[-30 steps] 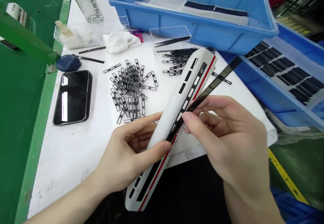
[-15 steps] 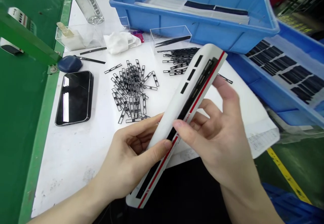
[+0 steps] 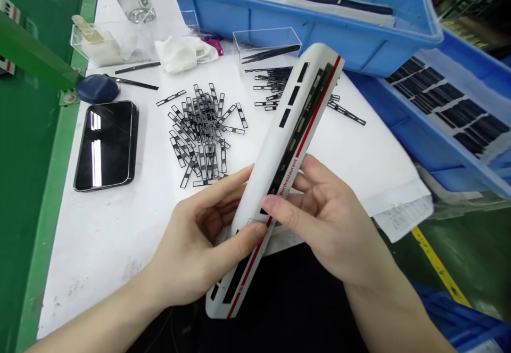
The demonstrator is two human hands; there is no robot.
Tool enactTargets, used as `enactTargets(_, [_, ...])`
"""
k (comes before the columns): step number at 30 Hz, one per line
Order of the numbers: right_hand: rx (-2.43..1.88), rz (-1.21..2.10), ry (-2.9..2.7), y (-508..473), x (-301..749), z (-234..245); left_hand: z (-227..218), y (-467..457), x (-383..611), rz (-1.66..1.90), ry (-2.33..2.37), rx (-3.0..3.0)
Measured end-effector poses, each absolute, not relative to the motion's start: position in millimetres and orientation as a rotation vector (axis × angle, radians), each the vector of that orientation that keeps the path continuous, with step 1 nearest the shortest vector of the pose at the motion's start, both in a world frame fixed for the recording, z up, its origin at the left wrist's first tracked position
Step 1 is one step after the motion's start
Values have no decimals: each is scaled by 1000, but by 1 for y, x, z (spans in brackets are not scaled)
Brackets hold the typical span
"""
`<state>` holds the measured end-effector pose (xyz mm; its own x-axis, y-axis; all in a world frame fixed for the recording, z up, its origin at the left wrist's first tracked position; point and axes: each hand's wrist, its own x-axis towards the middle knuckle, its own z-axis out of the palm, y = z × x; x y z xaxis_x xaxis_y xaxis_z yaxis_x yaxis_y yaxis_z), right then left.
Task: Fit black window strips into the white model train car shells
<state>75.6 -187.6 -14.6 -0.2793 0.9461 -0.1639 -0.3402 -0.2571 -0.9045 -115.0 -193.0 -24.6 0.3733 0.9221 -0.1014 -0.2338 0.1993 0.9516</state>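
Observation:
Both hands hold a white model train car body [image 3: 263,166], tilted with its far end up to the right. It has black windows, a red stripe and the word "Bordrestaurant" along its side. My left hand [image 3: 207,241] grips the lower half, thumb on the striped side and fingers behind the roof edge. My right hand [image 3: 319,214] closes round the middle from the right, its thumb pressed near the window band and its other fingers partly hidden behind. Beyond my left hand lies a heap of thin black-framed window strips [image 3: 203,129].
More strips [image 3: 273,84] lie behind the car body. A black phone-like device [image 3: 106,145], dark blue lump [image 3: 98,88], tweezers [image 3: 133,82], white tissue [image 3: 186,55] and clear box [image 3: 267,41] are on the table. Blue bins [image 3: 303,23] stand at the back and right.
The car body has rolled slightly, showing its lettering more fully. My right hand's raised fingers have moved down and closed around its side. The view has shifted a little.

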Motion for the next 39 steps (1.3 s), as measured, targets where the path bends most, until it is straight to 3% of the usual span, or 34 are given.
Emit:
enactTargets(26, [-985,1841,-994,-181,81,-9,-25,-202,-111,1000,927,1150])
enactTargets(39, [-889,1631,-1077,-168,84,-13,-25,-201,-112,1039,901,1197])
